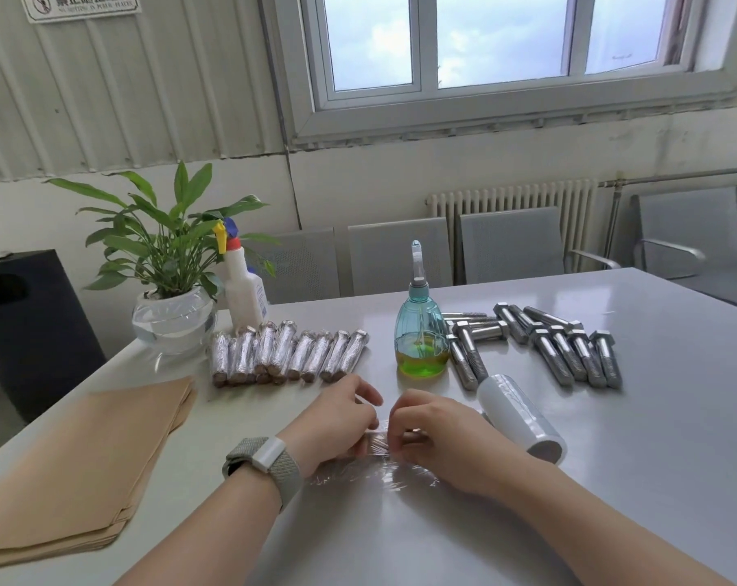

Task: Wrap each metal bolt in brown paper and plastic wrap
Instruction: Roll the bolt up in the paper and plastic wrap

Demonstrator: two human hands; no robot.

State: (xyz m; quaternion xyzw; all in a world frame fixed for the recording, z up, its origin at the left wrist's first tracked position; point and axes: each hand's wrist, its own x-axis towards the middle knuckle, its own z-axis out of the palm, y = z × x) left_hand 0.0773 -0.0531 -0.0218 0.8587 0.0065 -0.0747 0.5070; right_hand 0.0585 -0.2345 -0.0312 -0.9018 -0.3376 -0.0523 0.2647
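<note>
Both hands curl round one bolt being rolled in plastic wrap: left hand [341, 420] grips its left end, right hand [434, 433] its right; brown paper beneath the film seems likely but is blurred. At eleven o'clock lie about ten wrapped bolts [288, 357]. At two o'clock, roughly a dozen bare bolts [569, 348] remain, so perhaps halfway.
</note>
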